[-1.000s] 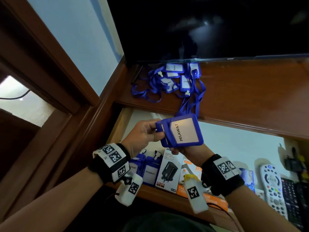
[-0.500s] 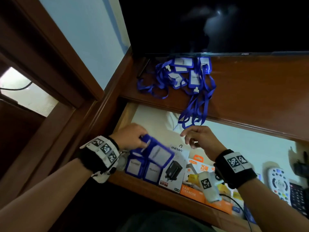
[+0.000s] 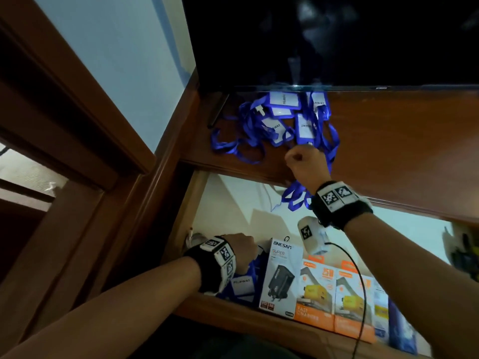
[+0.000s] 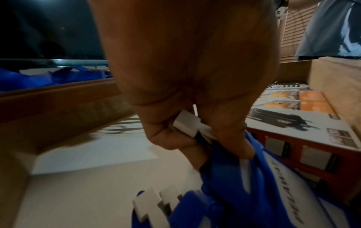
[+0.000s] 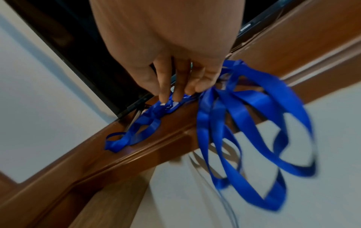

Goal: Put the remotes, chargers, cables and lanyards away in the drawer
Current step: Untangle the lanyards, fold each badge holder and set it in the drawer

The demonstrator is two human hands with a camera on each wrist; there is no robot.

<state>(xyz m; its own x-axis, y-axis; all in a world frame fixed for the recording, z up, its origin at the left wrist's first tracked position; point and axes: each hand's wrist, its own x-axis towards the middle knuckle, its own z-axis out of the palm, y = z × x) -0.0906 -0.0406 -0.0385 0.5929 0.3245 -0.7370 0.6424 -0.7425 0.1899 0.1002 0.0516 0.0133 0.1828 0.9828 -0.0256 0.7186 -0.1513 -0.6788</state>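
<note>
The left hand pinches a blue badge holder low in the open drawer; only the wrist view shows that grip. The right hand, fingers curled, touches the lanyard pile on the shelf; its grip is unclear. Three charger boxes stand beside, others cut off

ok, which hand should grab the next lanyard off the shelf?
Right. The right hand is already at the lanyard pile on the shelf; the left hand is down in the drawer, gripping a badge holder.
</note>
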